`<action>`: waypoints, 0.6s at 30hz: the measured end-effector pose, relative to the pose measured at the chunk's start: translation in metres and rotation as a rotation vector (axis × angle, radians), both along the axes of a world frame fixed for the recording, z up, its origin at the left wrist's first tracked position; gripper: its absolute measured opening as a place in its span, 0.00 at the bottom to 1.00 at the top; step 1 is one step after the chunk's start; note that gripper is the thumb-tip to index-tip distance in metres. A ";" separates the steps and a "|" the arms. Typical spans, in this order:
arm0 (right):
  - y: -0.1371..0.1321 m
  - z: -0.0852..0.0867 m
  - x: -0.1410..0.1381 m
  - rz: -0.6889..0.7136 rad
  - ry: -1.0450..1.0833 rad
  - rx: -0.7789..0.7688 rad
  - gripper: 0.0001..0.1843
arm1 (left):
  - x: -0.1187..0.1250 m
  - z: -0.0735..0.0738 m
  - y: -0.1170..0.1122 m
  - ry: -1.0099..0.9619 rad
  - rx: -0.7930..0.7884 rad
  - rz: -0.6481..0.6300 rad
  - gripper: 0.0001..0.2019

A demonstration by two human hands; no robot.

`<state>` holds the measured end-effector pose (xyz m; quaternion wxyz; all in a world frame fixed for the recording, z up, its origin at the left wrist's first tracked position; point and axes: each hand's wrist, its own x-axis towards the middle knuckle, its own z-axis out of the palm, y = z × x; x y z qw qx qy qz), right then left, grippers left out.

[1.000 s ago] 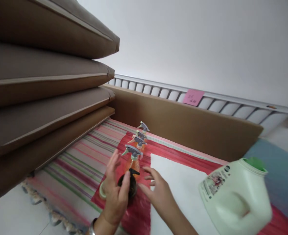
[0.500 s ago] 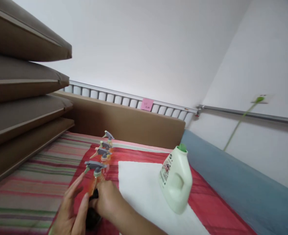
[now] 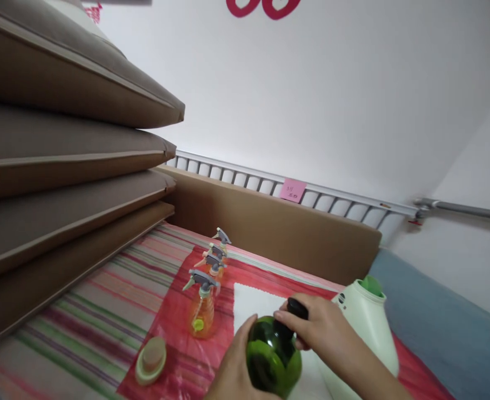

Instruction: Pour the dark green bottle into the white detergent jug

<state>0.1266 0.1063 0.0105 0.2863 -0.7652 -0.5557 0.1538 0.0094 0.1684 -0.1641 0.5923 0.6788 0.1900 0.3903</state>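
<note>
My left hand [image 3: 232, 372] cups a dark green bottle [image 3: 272, 355] from below, raised above the white cloth [image 3: 253, 303]. My right hand [image 3: 324, 328] is closed around the bottle's black top [image 3: 297, 308]. A row of orange spray bottles [image 3: 203, 303] with grey triggers stands just left of the cloth on the red mat [image 3: 174, 328]. A pale green detergent jug [image 3: 364, 322] with a green cap stands behind my right wrist.
A pale green round lid [image 3: 151, 361] lies on the mat's near left corner. Stacked brown cushions [image 3: 61, 183] fill the left. A brown cardboard panel [image 3: 278, 228] and a white radiator with a pink note [image 3: 293, 190] stand behind. Blue fabric [image 3: 432, 316] lies at the right.
The green bottle has been lifted off the mat and carried right over the white cloth. My right hand has closed on its black top. The round lid now lies apart on the mat.
</note>
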 end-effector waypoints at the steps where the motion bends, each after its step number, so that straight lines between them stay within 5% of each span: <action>1: -0.003 0.001 0.003 -0.007 -0.002 0.009 0.14 | 0.004 0.004 -0.002 -0.018 -0.021 -0.012 0.61; 4: -0.008 -0.008 0.012 -0.044 0.105 0.129 0.15 | 0.012 0.013 -0.005 -0.051 -0.026 0.034 0.58; 9: -0.006 -0.055 0.022 -0.271 0.383 0.421 0.27 | 0.027 0.006 -0.003 0.102 0.148 0.249 0.53; 13: -0.001 -0.085 0.029 -0.334 0.380 0.407 0.25 | 0.043 -0.008 -0.006 0.147 0.350 0.427 0.52; 18: 0.001 -0.093 0.032 -0.329 0.491 0.450 0.25 | 0.045 -0.006 -0.011 0.128 0.548 0.572 0.50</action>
